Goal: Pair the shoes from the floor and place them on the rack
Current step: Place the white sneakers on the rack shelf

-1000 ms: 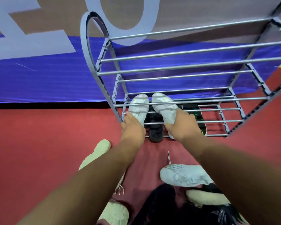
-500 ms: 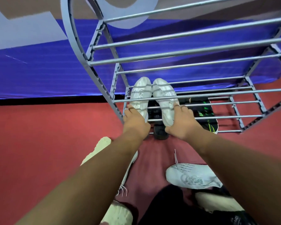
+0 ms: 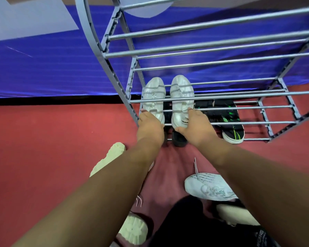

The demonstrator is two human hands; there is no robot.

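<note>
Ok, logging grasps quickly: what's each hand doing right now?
Left hand: grips the left white shoe by its heel.
Right hand: grips the right white shoe by its heel.

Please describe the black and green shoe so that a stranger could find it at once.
Find the grey metal rack on the red floor. On its lowest shelf, right of the two white shoes, lies the black shoe. Only it has bright green stripes.

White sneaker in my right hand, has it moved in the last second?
Yes. The white sneaker in the right hand has gone deeper into the shoe rack, its toe farther past the front rail.
</note>
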